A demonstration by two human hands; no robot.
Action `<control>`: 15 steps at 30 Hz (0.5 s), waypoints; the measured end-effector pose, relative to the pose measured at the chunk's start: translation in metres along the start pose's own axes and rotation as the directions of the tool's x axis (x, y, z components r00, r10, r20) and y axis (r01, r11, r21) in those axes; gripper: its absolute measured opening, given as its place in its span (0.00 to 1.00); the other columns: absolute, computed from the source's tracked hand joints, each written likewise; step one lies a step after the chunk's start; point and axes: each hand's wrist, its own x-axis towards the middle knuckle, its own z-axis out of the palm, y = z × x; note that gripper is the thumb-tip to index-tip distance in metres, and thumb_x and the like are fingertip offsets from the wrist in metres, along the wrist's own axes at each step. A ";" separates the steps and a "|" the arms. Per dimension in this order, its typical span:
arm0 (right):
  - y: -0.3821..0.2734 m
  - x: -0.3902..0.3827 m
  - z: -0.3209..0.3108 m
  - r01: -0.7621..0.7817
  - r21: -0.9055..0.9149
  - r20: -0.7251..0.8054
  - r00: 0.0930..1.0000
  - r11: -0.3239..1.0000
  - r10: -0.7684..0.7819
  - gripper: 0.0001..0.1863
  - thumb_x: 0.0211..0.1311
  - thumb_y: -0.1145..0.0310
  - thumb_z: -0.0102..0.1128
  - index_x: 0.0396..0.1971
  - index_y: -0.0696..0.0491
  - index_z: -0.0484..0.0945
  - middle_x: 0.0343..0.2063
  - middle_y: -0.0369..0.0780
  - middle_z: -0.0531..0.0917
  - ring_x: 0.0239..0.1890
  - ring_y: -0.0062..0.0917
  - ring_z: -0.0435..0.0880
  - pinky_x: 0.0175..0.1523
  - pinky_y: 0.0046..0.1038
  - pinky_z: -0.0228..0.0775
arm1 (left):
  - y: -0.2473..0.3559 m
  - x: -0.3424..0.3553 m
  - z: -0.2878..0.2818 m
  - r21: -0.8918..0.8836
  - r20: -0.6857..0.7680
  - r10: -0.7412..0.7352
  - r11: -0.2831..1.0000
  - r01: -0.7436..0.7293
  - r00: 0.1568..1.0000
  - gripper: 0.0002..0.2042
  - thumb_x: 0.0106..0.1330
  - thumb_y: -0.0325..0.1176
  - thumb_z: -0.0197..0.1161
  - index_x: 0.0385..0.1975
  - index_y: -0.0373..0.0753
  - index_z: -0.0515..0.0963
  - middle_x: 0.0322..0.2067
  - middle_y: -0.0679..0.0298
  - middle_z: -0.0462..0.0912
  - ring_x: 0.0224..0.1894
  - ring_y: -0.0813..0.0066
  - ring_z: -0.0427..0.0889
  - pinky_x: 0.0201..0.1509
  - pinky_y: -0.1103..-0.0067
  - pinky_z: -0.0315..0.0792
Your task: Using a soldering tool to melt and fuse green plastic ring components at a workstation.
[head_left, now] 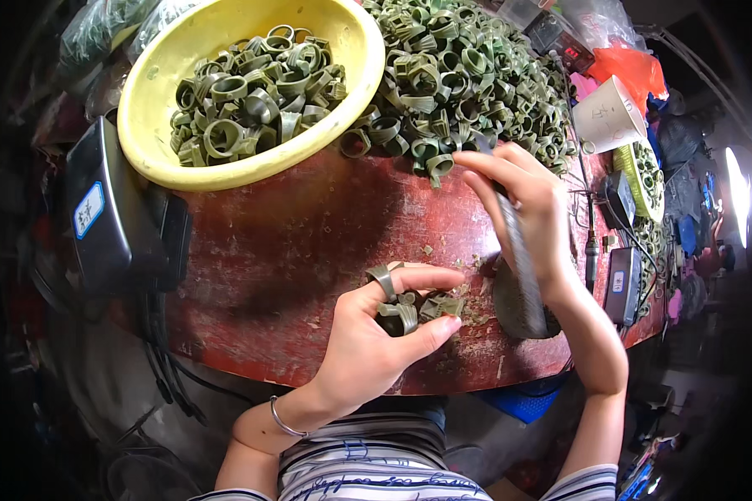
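Note:
Low over the front of the table, my left hand (372, 334) is closed around a few olive-green rings (398, 316). Another green ring (383, 282) circles one of its fingers. My right hand (518, 196) grips a long dark file (522, 267), which slants down toward the table's front. Its thumb and forefinger reach the near edge of a large pile of green rings (468, 71). Just left of these fingertips sits one ring (440, 165); whether they touch it I cannot tell. Beneath the file's lower end lies a dark rounded pad (510, 301), partly hidden.
A yellow basin (361, 50) with many green rings stands at the back left. Left of it is a black device (113, 213). At right are a white cup (610, 114), a green basket (631, 171) and a cabled pen-like tool (591, 250). Green scraps dot the red table (267, 275).

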 end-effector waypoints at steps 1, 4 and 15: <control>0.005 0.005 0.005 -0.020 -0.019 0.068 0.997 1.000 0.021 0.09 0.52 0.72 0.58 0.34 0.55 0.78 0.23 0.43 0.73 0.26 0.34 0.74 0.33 0.30 0.64 | -0.001 0.000 -0.001 -0.030 -0.013 -0.012 0.999 0.011 1.000 0.15 0.50 0.20 0.62 0.40 0.32 0.75 0.39 0.62 0.75 0.38 0.79 0.74 0.43 0.84 0.67; 0.013 0.011 0.016 -0.024 -0.083 0.163 0.986 0.996 0.038 0.08 0.51 0.70 0.59 0.32 0.55 0.77 0.24 0.43 0.71 0.29 0.37 0.73 0.35 0.32 0.64 | 0.004 -0.002 0.000 -0.159 -0.028 -0.060 0.986 0.055 0.998 0.15 0.52 0.19 0.60 0.41 0.30 0.74 0.40 0.61 0.74 0.34 0.79 0.75 0.37 0.85 0.70; -0.014 -0.045 -0.022 -0.238 0.130 0.249 0.947 0.962 0.201 0.08 0.45 0.73 0.65 0.28 0.55 0.78 0.19 0.38 0.72 0.21 0.26 0.72 0.25 0.25 0.62 | 0.006 -0.002 0.002 -0.057 -0.015 0.058 0.997 -0.058 0.998 0.17 0.51 0.15 0.58 0.43 0.27 0.72 0.44 0.53 0.70 0.35 0.72 0.78 0.29 0.84 0.76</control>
